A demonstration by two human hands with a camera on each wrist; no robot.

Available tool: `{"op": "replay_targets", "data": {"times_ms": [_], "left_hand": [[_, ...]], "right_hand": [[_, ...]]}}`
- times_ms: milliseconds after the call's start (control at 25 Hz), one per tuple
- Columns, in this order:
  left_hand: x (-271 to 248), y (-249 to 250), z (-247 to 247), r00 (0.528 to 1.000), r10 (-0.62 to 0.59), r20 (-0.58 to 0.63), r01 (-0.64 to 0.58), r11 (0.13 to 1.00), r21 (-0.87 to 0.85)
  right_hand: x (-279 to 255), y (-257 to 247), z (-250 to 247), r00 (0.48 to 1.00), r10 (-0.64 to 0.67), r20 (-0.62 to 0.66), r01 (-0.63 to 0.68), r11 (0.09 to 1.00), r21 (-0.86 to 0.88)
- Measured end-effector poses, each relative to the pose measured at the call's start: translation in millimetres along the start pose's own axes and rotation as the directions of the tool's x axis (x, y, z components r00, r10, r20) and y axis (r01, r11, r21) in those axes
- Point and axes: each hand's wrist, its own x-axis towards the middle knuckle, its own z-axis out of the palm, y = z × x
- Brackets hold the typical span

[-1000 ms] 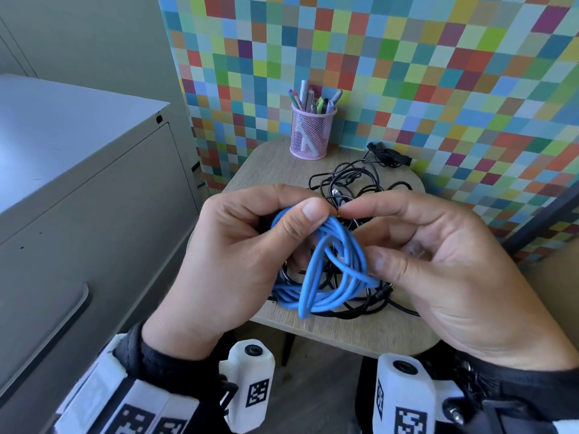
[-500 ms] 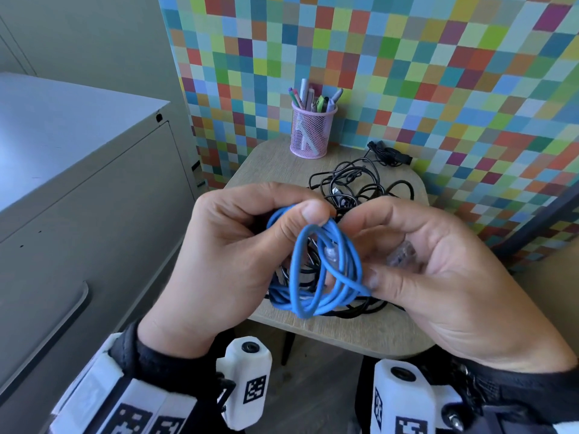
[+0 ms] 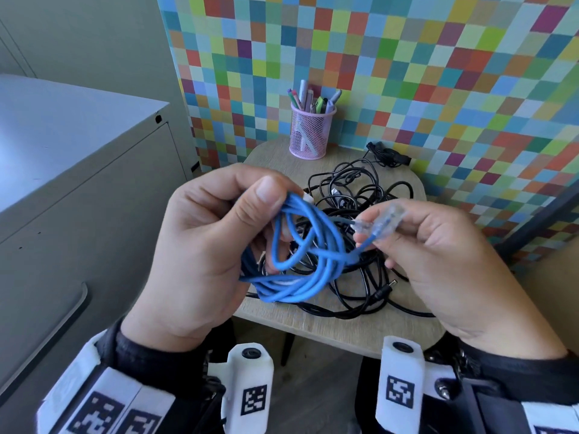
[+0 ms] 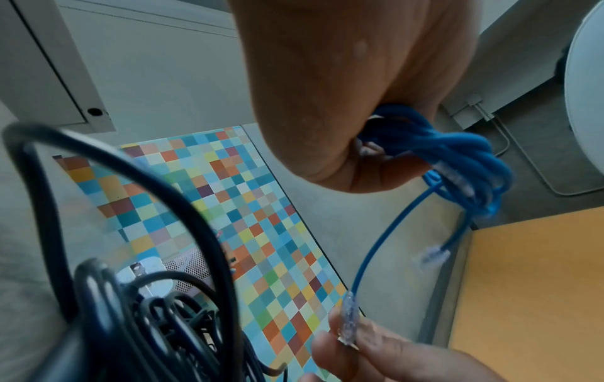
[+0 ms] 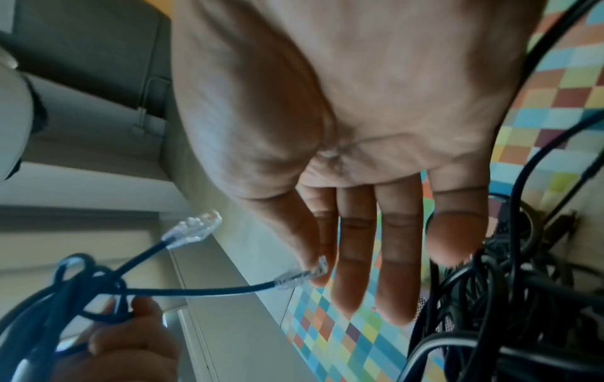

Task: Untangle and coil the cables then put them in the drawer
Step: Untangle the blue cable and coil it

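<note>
A person's left hand (image 3: 200,255) is gripping a bundle of blue cable (image 3: 305,261), thumb pressed over the top of the loops, holding it in the air above the near edge of a small round table (image 3: 329,333). The right hand (image 3: 438,252) is pinching one clear plug (image 3: 363,225) at the cable's end between thumb and forefinger, its other fingers stretched out nearly straight in the right wrist view. A second clear plug (image 3: 391,216) is sticking up just beside the first, and a short run of cable is stretching from the pinched plug back to the bundle. Below the hands, a tangle of black cables (image 3: 354,277) is lying on the table, with a barrel connector (image 3: 383,292) poking out near its right edge. A pink mesh pen cup (image 3: 310,133) is standing at the far side of the table against a checkered wall (image 3: 438,73). A grey cabinet (image 3: 78,189) is standing to the left, its fronts closed.
</note>
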Motion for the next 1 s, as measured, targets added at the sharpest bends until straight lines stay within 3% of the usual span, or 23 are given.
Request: {"op": "replay_targets", "data": {"times_ms": [120,280,400,560,680,800,880,1000], "left_hand": [[2,-3,-1,0.997,0.000,-0.084,0.005,0.998,0.062],[3,-8,-2,0.995,0.040,-0.095,-0.020,0.979,0.201],[3,-6,-2,0.994,0.016,-0.112,0.002,0.986,0.165],[3,-3,-2,0.997,-0.001,-0.072,0.015,0.981,0.194],[2,-4,1,0.999,-0.011,-0.049,0.021,0.981,0.192],[3,-3,-3,0.997,0.021,-0.071,-0.001,0.964,0.264],[5,-4,-6,0.997,0.018,-0.080,0.008,0.952,0.308],[6,-6,-6,0.995,-0.028,-0.097,0.054,0.957,0.286]], "right_hand": [[-2,0,1,0.995,-0.032,0.092,0.036,0.998,-0.050],[-8,-9,15,0.946,-0.195,0.259,0.121,0.954,0.276],[-8,-9,22,0.941,-0.246,0.233,0.129,0.896,0.425],[-6,-11,31,0.942,-0.285,0.179,0.184,0.881,0.435],[-7,-17,36,0.948,-0.259,0.188,0.174,0.910,0.375],[-8,-16,25,0.986,-0.168,0.011,0.167,0.984,0.063],[-5,-14,17,0.978,-0.166,-0.123,0.155,0.984,-0.091],[-4,-11,10,0.956,-0.194,-0.221,0.141,0.962,-0.234]]}}
